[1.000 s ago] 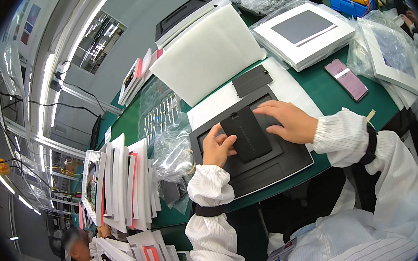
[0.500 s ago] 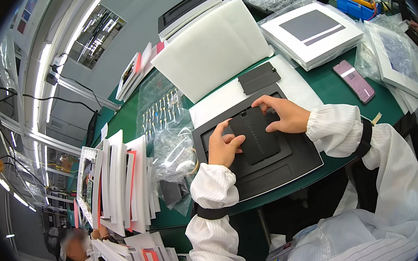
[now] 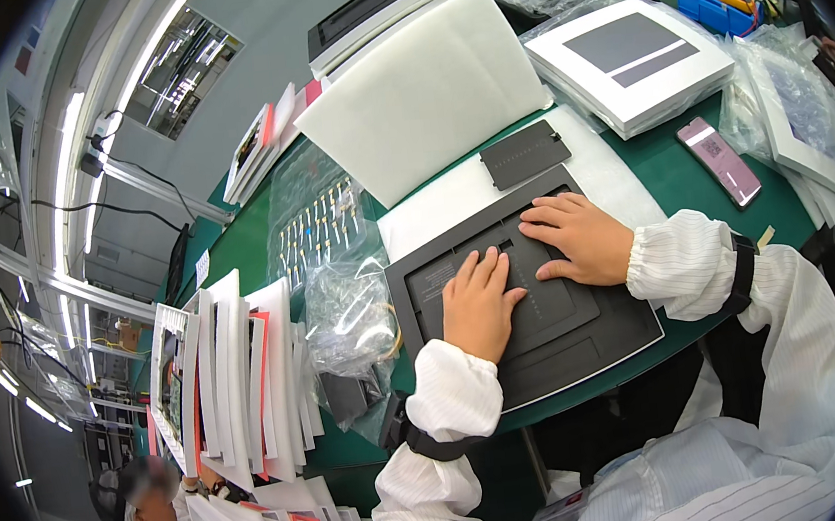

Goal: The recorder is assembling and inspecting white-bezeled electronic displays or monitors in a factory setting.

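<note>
A black flat housing (image 3: 579, 353) lies on the table in front of me, over a white foam sheet (image 3: 424, 220). A black rectangular cover (image 3: 540, 307) sits in its recess, partly under my hands. My left hand (image 3: 480, 310) lies flat across the cover's left side with fingers stretched out. Over the upper right side rests my right hand (image 3: 585, 241), its fingers spread and its thumb apart. Neither hand grips anything. Just beyond the housing, a second black cover (image 3: 526, 155) lies on the foam sheet.
Left of the housing are a clear bag of small cables (image 3: 319, 232) and crumpled plastic (image 3: 347, 312). Upright white panels (image 3: 233, 379) line the left. A large white sheet (image 3: 431, 88) stands behind; white-framed panels (image 3: 624, 60) and a phone (image 3: 720, 163) lie right. Another person (image 3: 149, 502) is at lower left.
The cover, held tilted between both hands before, now lies down in the housing's recess. My fingers have let go of its edges and flattened onto it.
</note>
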The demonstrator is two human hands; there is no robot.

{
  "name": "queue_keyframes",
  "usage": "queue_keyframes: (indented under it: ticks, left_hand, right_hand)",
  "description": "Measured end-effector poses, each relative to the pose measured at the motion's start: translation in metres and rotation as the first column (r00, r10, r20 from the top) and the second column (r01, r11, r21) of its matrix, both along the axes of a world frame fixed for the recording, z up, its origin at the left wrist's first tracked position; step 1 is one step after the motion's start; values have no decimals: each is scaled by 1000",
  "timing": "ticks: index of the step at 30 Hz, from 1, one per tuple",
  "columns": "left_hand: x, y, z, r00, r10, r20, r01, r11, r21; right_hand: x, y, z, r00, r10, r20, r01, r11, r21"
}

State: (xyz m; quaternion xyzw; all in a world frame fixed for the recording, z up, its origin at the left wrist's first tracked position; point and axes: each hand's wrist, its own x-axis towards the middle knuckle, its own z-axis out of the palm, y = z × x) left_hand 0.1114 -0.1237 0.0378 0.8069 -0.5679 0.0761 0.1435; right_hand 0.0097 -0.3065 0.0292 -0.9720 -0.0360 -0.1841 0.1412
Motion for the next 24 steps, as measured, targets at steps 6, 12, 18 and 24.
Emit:
queue_keyframes:
  ticks: [6, 12, 18, 24]
  left_hand:
    - [-2, -7, 6, 998, -39, 46, 39, 999, 21]
    - [46, -26, 17, 991, 63, -118, -66, 997, -25]
    - [84, -43, 10, 901, 174, -397, -53, 953, 298]
    - [80, -53, 24, 916, 316, -248, -193, 888, 418]
  right_hand:
    - [-1, -5, 12, 1000, 3, -14, -5, 990, -144]
    - [11, -6, 13, 988, 56, -142, -85, 975, -205]
    - [45, -17, 34, 958, 11, -287, -37, 996, -84]
    - [81, -27, 33, 890, -86, -448, 86, 996, -21]
